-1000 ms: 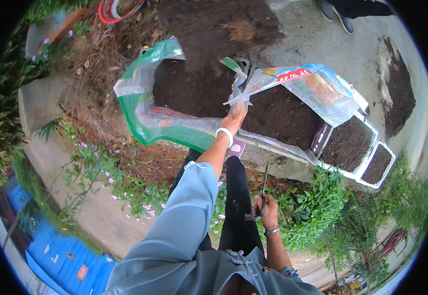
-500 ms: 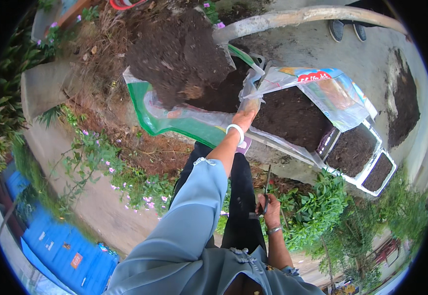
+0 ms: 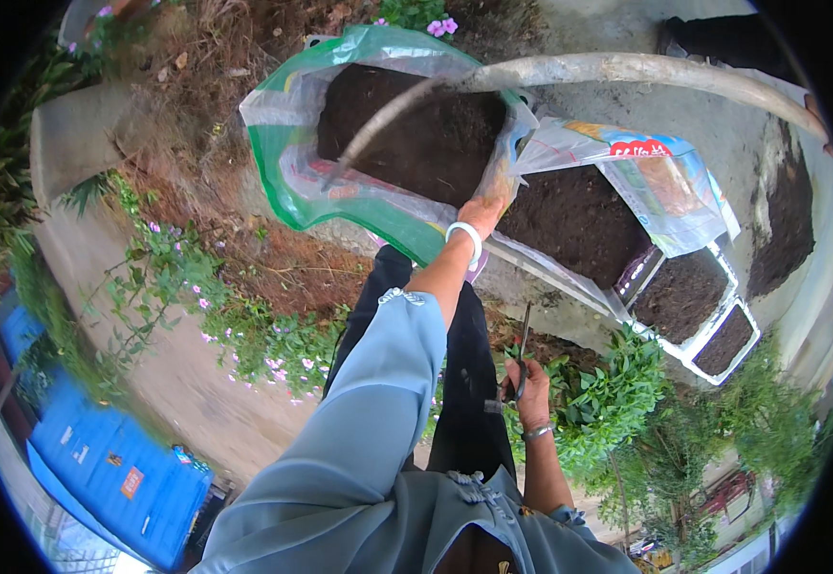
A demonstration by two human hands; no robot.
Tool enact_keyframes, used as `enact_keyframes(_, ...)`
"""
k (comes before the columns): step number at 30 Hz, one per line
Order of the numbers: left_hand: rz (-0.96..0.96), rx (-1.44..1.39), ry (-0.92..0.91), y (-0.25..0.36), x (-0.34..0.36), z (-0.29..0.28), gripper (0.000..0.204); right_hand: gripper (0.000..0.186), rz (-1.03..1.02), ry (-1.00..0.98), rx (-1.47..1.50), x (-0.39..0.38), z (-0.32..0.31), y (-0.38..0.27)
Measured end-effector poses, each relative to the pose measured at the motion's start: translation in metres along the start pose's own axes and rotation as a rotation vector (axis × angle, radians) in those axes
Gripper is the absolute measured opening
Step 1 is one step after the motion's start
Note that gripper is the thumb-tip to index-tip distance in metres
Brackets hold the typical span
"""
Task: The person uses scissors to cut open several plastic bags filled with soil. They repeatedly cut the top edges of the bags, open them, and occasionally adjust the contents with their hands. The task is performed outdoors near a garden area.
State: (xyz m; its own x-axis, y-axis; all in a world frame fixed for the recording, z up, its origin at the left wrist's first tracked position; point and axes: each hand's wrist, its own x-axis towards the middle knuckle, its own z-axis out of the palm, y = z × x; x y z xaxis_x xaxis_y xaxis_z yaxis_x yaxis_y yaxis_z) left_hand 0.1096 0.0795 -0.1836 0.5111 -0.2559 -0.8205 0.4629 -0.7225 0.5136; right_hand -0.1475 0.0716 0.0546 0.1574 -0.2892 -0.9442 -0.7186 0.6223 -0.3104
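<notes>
Daylight is falling on a concrete path (image 3: 163,383), pink-flowering plants (image 3: 244,335) lining it, blue sheeting (image 3: 110,464) lying near left, shrubs (image 3: 627,402) growing right.

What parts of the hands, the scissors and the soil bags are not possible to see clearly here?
Head view only:
- Left hand: its fingers are hidden in the folded edge of the green soil bag.
- Scissors: too thin to tell if open; the right hand covers the handles.
- White soil bag: its far end lies under crumpled plastic.

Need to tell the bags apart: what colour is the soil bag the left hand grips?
Green and clear plastic bag, seen in the head view.
</notes>
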Motion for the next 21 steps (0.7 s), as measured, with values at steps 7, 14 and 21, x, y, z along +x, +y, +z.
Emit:
enact_keyframes(7, 0.009, 0.073, 0.031, 0.002, -0.010, -0.011, 0.058, 0.031, 0.002, -0.028, -0.031, -0.001, 0.010, -0.021)
enact_keyframes(14, 0.058, 0.065, 0.093, 0.024, -0.049, -0.028, 0.049, 0.032, -0.044, -0.036, -0.058, -0.001, 0.021, -0.056)
enact_keyframes(21, 0.264, 0.112, 0.021, 0.040, -0.091, -0.065, 0.035, 0.034, -0.044, -0.073, -0.111, 0.005, 0.034, -0.069)
